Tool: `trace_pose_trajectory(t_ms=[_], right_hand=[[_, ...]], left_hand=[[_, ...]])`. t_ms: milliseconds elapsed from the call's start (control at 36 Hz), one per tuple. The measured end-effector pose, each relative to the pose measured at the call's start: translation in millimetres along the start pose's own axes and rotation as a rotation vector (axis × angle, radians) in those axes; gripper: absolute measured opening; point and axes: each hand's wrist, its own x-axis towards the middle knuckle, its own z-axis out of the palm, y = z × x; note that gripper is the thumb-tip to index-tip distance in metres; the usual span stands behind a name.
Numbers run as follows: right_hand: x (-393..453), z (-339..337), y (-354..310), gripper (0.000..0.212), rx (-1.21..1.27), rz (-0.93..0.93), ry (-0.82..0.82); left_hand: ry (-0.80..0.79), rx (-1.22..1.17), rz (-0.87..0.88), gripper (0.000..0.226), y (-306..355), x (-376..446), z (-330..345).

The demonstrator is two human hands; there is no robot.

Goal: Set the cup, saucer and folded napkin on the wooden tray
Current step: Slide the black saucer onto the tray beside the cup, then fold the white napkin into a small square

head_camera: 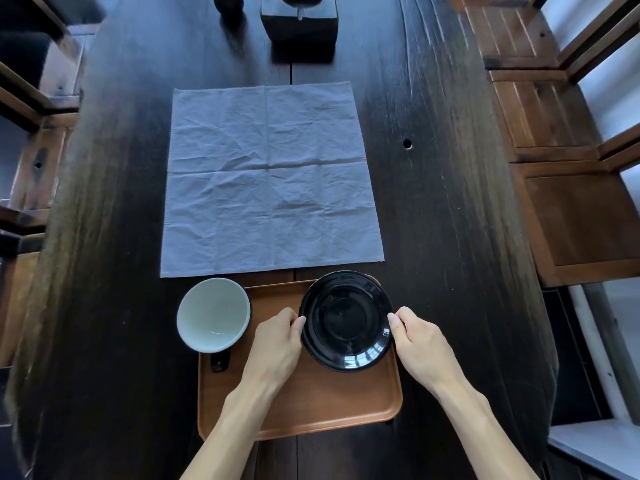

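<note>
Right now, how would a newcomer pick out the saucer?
Start at the dark wooden table and find the brown wooden tray at its near edge. The saucer is the glossy black round dish over the tray's far right corner, held by both hands, unlike the pale cup beside it.

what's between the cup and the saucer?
Head view: bare tray at the far side; nearer, the left hand, fingertips on the saucer rim. The cup stands apart, untouched.

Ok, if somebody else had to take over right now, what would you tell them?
Left hand and right hand: each has a grip on one side of the black saucer, over the wooden tray; whether it rests there, I cannot tell.
Cup: at the tray's far left corner, overlapping its edge.
Napkin: spread flat on the table, unfolded.
Left: settle saucer and cup, fold napkin, add it.
</note>
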Motion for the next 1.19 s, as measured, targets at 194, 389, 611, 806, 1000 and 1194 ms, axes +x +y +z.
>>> trace_pose_trajectory(t_ms=[194, 389, 611, 806, 1000, 1194], right_hand=[[-4, 3, 1, 0.038, 0.051, 0.013, 0.034], [-3, 0, 6, 0.039, 0.211, 0.008, 0.028], [-11, -18, 3, 0.036, 0.1, -0.023, 0.107], [-20, -36, -3, 0.031, -0.134, -0.201, 0.244], [-14, -53, -14, 0.031, -0.316, -0.416, 0.373], [7, -58, -50, 0.03, -0.367, -0.522, 0.421]], left_hand=[[-0.005, -0.077, 0.008, 0.031, -5, -6, 1], [0.023, -0.088, -0.01, 0.039, -9, -10, 0], [0.105, 0.142, 0.058, 0.038, -7, -26, -6], [0.19, 0.273, 0.104, 0.036, 19, -54, -19], [0.351, 0.279, 0.111, 0.036, 28, -64, -36], [0.385, 0.283, 0.136, 0.034, 27, -47, -75]])
